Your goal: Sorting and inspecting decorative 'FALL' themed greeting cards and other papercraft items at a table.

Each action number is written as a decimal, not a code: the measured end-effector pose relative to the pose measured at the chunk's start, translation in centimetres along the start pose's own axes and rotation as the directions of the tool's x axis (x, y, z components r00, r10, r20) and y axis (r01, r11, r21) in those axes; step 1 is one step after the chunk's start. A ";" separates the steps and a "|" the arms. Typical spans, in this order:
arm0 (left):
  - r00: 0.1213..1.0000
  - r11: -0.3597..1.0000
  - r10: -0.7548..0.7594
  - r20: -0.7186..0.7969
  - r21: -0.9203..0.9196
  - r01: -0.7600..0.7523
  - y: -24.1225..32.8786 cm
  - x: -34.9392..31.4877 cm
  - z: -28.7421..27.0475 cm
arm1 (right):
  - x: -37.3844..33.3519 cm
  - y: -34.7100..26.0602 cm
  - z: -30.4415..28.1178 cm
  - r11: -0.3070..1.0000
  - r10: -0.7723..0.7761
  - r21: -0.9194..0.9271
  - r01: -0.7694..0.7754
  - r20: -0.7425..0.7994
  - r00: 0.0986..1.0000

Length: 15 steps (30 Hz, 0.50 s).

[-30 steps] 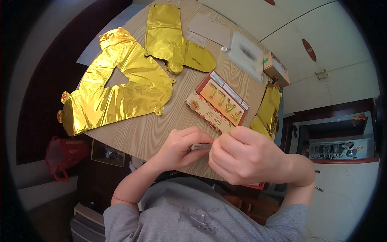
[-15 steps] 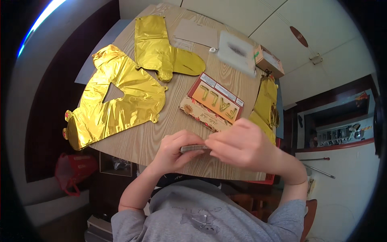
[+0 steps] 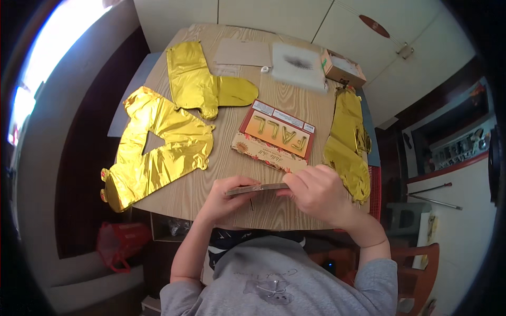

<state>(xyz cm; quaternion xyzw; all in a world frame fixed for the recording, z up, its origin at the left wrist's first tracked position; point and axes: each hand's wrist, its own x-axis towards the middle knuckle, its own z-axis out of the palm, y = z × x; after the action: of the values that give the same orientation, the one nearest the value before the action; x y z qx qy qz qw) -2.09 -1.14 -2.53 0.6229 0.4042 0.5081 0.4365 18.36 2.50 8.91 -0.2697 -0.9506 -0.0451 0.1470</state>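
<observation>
Above the table's near edge I hold a thin, flat, greyish-brown stack [image 3: 258, 188], seen almost edge-on and looking like layered card; its exact kind does not show. My left hand [image 3: 222, 199] grips one end between thumb and fingers, while my right hand [image 3: 322, 194] pinches the other end. A short dark strip hangs just below its middle. Beyond my hands lies a flat orange and red balloon package [image 3: 278, 131] with gold letter shapes on it. To the left is a flat gold foil balloon [image 3: 179, 142] with an opening in it.
An L-shaped gold foil balloon [image 3: 192, 79] lies at the far left of the wood-grain table [image 3: 237, 142], another foil balloon [image 3: 345, 137] at the right edge. At the back are a beige sheet [image 3: 242, 51], a translucent bag [image 3: 298, 66] and a small box [image 3: 343, 69].
My hands have moved apart slightly, and more of the stack shows between them, now spanning both grips. The view has shifted, so more of the right-hand foil balloon is seen.
</observation>
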 end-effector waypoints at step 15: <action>0.989 0.833 0.144 0.038 -0.545 -0.100 3.6 -1.1 1.1 | -1.0 3.7 0.0 0.116 0.645 0.992 0.055 -0.117 0.755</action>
<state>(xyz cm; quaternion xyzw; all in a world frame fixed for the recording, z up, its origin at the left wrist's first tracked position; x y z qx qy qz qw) -0.97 -3.36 0.53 0.5179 0.1866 0.6037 0.5766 21.15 5.12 8.62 -0.2842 -0.5895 0.5237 0.5454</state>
